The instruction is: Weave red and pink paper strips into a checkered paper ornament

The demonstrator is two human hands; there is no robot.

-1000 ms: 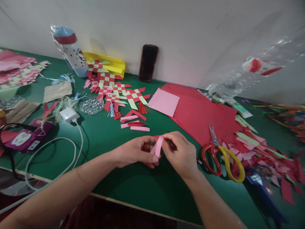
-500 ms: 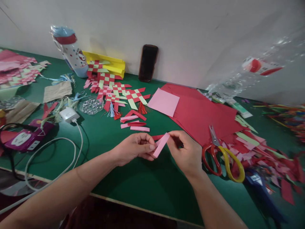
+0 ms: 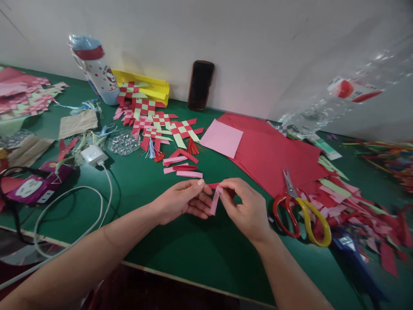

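My right hand (image 3: 243,206) pinches the upper end of a pink paper strip (image 3: 215,202), which hangs folded and tilted below its fingertips. My left hand (image 3: 187,198) is just left of it, with thumb raised and fingers stretched out behind the strip. Between the fingertips of both hands shows a short red paper strip (image 3: 213,186); I cannot tell whether it is held or lies on the table. Just beyond lie several folded pink and red strips (image 3: 189,174). Red-and-yellow-handled scissors (image 3: 292,191) rest right of my right hand.
Woven paper pieces with tassels (image 3: 151,120) lie beyond the strips. Red sheets (image 3: 274,150) carry a pink square (image 3: 222,138). A phone (image 3: 200,85) leans on the wall. Paper scraps (image 3: 355,211) and a clear bottle (image 3: 316,116) stand right; a white cable (image 3: 101,193) crosses the left.
My left fingers have come off the pink strip and spread out, the thumb lifting. My right hand has shifted slightly left, and the pink strip now hangs more steeply.
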